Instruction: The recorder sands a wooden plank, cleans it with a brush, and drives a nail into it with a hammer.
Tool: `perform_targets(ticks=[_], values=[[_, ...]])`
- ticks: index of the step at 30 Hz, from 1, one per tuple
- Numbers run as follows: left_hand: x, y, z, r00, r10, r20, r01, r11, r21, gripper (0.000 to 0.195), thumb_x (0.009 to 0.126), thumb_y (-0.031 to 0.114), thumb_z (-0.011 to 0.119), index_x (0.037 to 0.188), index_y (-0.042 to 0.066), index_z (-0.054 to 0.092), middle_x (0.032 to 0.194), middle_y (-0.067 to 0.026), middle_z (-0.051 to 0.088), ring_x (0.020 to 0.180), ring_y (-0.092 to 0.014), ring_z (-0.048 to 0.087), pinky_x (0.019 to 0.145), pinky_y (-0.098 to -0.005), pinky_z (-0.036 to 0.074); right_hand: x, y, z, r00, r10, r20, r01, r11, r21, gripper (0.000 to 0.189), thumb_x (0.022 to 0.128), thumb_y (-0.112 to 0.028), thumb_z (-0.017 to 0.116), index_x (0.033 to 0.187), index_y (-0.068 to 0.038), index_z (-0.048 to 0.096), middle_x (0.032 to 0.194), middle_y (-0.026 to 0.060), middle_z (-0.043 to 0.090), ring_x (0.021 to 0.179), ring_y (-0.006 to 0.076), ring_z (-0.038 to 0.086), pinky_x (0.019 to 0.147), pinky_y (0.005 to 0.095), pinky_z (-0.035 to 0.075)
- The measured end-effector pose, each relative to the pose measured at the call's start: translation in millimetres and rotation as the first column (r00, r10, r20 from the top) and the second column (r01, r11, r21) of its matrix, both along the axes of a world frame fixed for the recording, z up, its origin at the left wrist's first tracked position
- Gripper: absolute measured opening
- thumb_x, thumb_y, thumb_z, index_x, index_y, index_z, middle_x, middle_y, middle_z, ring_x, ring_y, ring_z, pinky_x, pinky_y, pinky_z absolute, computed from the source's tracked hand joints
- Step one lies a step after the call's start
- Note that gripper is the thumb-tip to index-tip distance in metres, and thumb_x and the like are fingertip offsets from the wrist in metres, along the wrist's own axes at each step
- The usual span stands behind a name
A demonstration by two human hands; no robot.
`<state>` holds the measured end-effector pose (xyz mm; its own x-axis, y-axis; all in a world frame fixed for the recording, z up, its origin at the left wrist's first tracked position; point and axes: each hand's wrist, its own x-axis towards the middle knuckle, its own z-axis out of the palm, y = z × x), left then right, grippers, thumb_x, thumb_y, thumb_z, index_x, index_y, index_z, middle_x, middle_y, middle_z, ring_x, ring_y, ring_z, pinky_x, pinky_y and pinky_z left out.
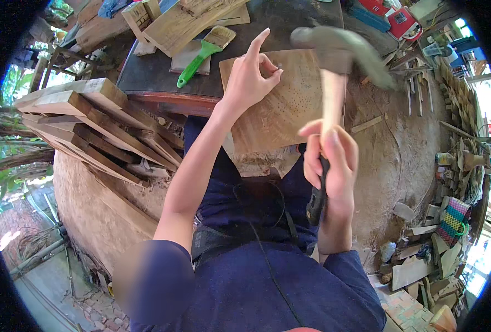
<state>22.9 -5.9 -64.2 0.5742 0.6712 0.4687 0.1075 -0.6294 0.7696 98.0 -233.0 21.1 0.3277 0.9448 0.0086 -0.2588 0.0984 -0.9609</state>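
My left hand point(248, 79) is over a flat wooden board point(287, 120), its forefinger stretched out. Between the thumb and another fingertip it pinches a small dark nail point(279, 67), of which only a bit shows. Many small dark dots cover the middle of the board, too small to tell whether they are nail heads or holes. A claw hammer point(333, 93) is in my right hand point(338, 164), held around its wooden shaft above the black grip. Its head is blurred and appears raised over the board's right side.
The board lies on a dark table point(145, 70) and juts past its near edge. A green-handled paintbrush point(199, 58) and wood blocks point(179, 33) lie left of it. Thick timbers point(104, 112) are stacked at left. Wood scraps point(413, 272) and a woven bag point(455, 220) lie at right.
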Motion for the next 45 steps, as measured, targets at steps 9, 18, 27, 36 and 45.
perform_targets(ticks=[9, 18, 27, 36, 45], values=[[-1.1, -1.3, 0.3, 1.000, -0.005, 0.018, 0.005, 1.000, -0.031, 0.094, 0.081, 0.013, 0.081, 0.160, 0.010, 0.030, 0.079, -0.0047, 0.076, 0.066, -0.015, 0.070, 0.066, -0.0287, 0.054, -3.7, 2.2, 3.9, 1.000, -0.014, -0.016, 0.014, 0.998, 0.054, 0.036, 0.111, -0.027, 0.045, 0.111, 0.005, 0.061, 0.058, -0.0023, 0.046, 0.039, 0.0034, 0.038, 0.036, 0.0208, 0.030], [0.3, 2.2, -3.5, 1.000, 0.007, 0.006, -0.007, 1.000, 0.007, 0.099, 0.080, 0.012, 0.081, 0.161, 0.010, 0.025, 0.078, -0.0056, 0.075, 0.069, -0.016, 0.071, 0.070, -0.0286, 0.056, -3.3, 2.1, -0.1, 0.999, -0.014, 0.045, 0.017, 0.998, -0.067, 0.036, 0.111, -0.028, 0.046, 0.109, 0.005, 0.061, 0.058, -0.0018, 0.048, 0.038, 0.0039, 0.040, 0.036, 0.0215, 0.029], [-0.9, 3.7, -5.4, 1.000, 0.008, 0.016, -0.008, 1.000, 0.004, 0.103, 0.079, 0.013, 0.082, 0.163, 0.010, 0.021, 0.081, -0.0059, 0.076, 0.070, -0.017, 0.072, 0.073, -0.0298, 0.056, -2.5, 4.2, 5.4, 1.000, 0.008, 0.006, -0.008, 1.000, 0.004, 0.037, 0.110, -0.030, 0.048, 0.106, 0.004, 0.061, 0.056, -0.0017, 0.048, 0.037, 0.0047, 0.039, 0.035, 0.0217, 0.032], [-2.8, 3.1, -3.2, 1.000, 0.013, -0.014, -0.013, 1.000, -0.004, 0.103, 0.080, 0.014, 0.081, 0.163, 0.009, 0.021, 0.081, -0.0064, 0.076, 0.070, -0.018, 0.072, 0.071, -0.0294, 0.056, -7.8, 4.7, 0.0, 1.000, -0.007, 0.005, 0.007, 1.000, 0.007, 0.034, 0.111, -0.027, 0.046, 0.105, 0.003, 0.061, 0.056, -0.0021, 0.048, 0.037, 0.0043, 0.039, 0.035, 0.0215, 0.030], [-4.4, 3.0, -1.6, 0.999, -0.003, -0.037, 0.002, 0.999, -0.044, 0.065, 0.082, 0.014, 0.082, 0.141, 0.009, 0.056, 0.087, -0.0080, 0.077, 0.079, -0.017, 0.073, 0.076, -0.0311, 0.056, 9.6, 19.6, -12.4, 0.999, -0.014, 0.046, 0.020, 0.992, -0.127, 0.036, 0.110, -0.031, 0.049, 0.105, 0.002, 0.063, 0.055, -0.0023, 0.048, 0.037, 0.0047, 0.041, 0.035, 0.0220, 0.030]])
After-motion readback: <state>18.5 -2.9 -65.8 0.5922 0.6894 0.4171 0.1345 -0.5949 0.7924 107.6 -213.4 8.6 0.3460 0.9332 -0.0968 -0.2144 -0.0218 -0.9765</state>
